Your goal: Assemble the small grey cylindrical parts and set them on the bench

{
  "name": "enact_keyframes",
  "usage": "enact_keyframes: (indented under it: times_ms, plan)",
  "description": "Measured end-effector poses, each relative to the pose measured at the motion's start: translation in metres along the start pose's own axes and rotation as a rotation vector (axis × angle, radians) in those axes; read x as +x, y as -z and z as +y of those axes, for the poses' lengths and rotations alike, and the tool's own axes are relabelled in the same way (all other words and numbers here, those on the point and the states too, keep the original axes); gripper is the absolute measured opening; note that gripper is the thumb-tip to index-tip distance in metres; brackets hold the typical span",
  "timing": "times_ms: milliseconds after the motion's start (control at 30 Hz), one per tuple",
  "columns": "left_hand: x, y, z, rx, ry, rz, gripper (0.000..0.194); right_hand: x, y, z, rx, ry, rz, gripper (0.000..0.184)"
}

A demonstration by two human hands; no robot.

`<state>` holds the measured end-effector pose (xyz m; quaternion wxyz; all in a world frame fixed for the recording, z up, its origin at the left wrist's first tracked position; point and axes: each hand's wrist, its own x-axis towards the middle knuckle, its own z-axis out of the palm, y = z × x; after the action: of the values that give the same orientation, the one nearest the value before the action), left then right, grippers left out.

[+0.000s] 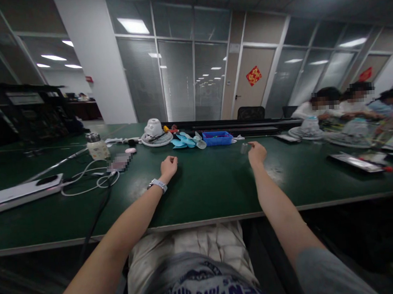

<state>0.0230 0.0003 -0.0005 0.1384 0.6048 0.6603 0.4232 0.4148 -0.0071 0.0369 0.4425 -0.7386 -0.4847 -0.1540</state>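
Observation:
My left hand point(169, 167) is closed just above the green table. Its fingertips are pressed together, with a small dark spot between them that I cannot make out. Off to the right, my right hand point(257, 153) has curled fingers at a small grey cylinder point(244, 148), which looks like metal and is blurred. The index finger and thumb reach its upper side. Beyond my hands lie light blue fan blades point(183, 140), a blue plastic basket point(217, 138) with small items in it, and a white fan body with a round grille point(156, 139).
The green table point(206, 195) has its front edge near my lap. To the left are a patterned bottle point(96, 146), white cables point(85, 182) and a long white box point(22, 193). A dark tray point(355, 161) lies to the right, where other people sit working.

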Motion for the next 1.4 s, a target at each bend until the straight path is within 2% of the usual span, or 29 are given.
enact_keyframes:
  times_ms: [133, 367, 567, 733, 800, 867, 967, 1067, 1167, 1267, 1400]
  plan:
    - [0.000, 0.000, 0.000, 0.007, -0.003, 0.003, 0.029, 0.000, -0.005, 0.004, 0.025, -0.042, -0.025, 0.038]
    - [0.000, -0.001, 0.000, 0.005, 0.008, -0.003, 0.029, 0.002, -0.007, 0.007, 0.055, -0.034, 0.022, 0.041]
    - [0.000, 0.000, -0.001, 0.002, -0.004, -0.019, 0.029, 0.000, -0.001, 0.005, -0.021, -0.100, -0.048, 0.039]
    - [-0.001, 0.001, 0.001, 0.020, 0.000, -0.024, 0.029, -0.004, 0.000, -0.001, -0.112, -0.145, -0.005, 0.032]
    - [-0.001, 0.001, 0.002, 0.028, 0.000, -0.021, 0.029, -0.008, -0.001, -0.002, -0.108, -0.216, -0.062, 0.042]
    - [-0.002, 0.001, 0.002, 0.035, -0.001, -0.021, 0.028, -0.011, -0.002, -0.001, -0.102, -0.317, -0.179, 0.054]
    - [-0.001, 0.001, 0.001, 0.040, 0.000, -0.030, 0.028, -0.013, -0.003, 0.002, -0.103, -0.387, -0.293, 0.056]
    - [-0.001, 0.000, 0.001, 0.040, -0.001, -0.040, 0.027, -0.013, -0.004, 0.001, -0.104, -0.342, -0.275, 0.050]
    - [-0.002, 0.001, 0.003, 0.039, -0.005, -0.045, 0.027, -0.017, -0.008, -0.017, -0.058, -0.230, -0.274, 0.049]
    - [-0.007, 0.004, 0.009, 0.015, -0.025, -0.056, 0.029, -0.037, -0.017, -0.055, 0.076, -0.004, -0.319, 0.049]
    - [-0.016, 0.008, 0.020, -0.077, -0.124, -0.098, 0.043, -0.085, -0.035, -0.120, 0.346, 0.276, -0.461, 0.051]
